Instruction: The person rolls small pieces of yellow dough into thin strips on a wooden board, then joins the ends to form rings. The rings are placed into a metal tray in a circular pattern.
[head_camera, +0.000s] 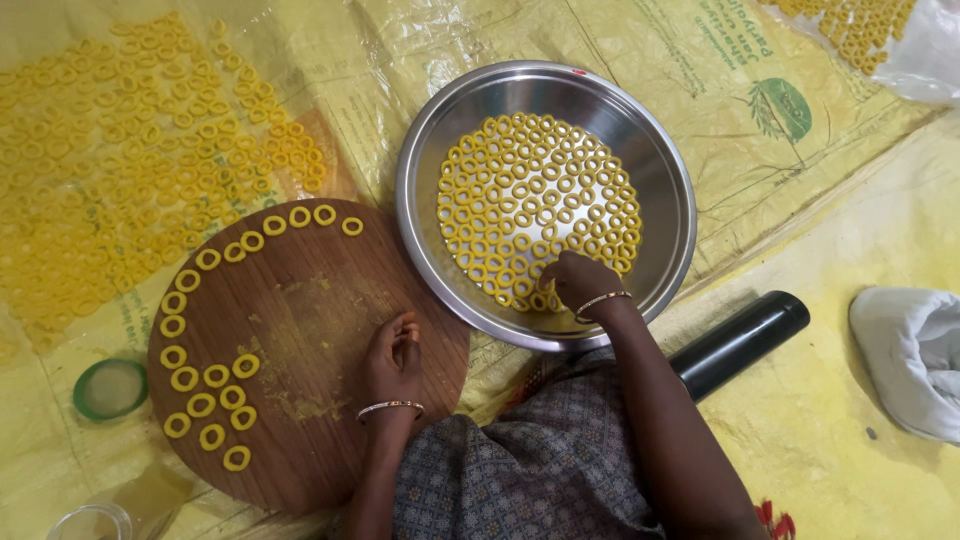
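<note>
My right hand (577, 282) reaches into a round steel bowl (430, 150) and its fingertips pinch at the yellow dough rings (535, 190) laid flat over the bowl's bottom. My left hand (392, 360) rests on a round wooden board (310, 310), fingers curled, with nothing visible in it. Yellow rings on the board (210, 405) line the far-left edge and form a small group at the near left. Both wrists wear thin bangles.
Many more yellow rings (130, 160) lie spread on a yellow plastic sheet (700, 80) at the far left. A black cylinder (740, 340) lies right of my knee, a white cloth (910, 350) at far right, a green lid (110, 388) left of the board.
</note>
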